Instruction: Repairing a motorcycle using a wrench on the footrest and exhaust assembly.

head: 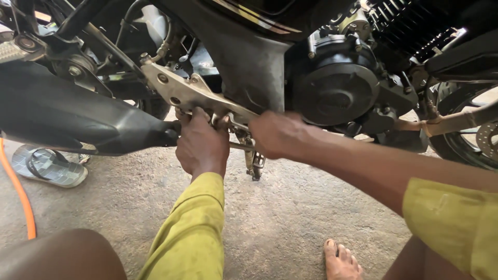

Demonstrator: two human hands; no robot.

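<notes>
1. Hose [21, 197]: an orange line runs along the floor at the far left, well apart from the work.
2. Sandal [49, 166]: lies flat on the concrete under the muffler [78, 119], the black body that fills the left of the view.
3. Bracket [189, 93]: a silver footrest plate, seated on the motorcycle's frame; two bolt heads show in it, so it appears mounted rather than removed.
4. Left hand [202, 145]: curled tight just below the bracket's lower edge, fingers wrapped upward around something there. What it grips cannot be told, as the knuckles hide it.
5. Rod [241, 147]: a thin metal bar runs between the two hands, beside the hanging pedal [254, 161]. Whether it is a tool or part of the machine cannot be told.
6. Right hand [277, 135]: closed in a fist at the bracket's right tip, apparently on the rod's end.
7. Engine cover [337, 91]: round, black, in place just right of the hands.
8. Progress: judged from this, fastening under the bracket is mid-course; nothing lies detached on the floor.
</notes>
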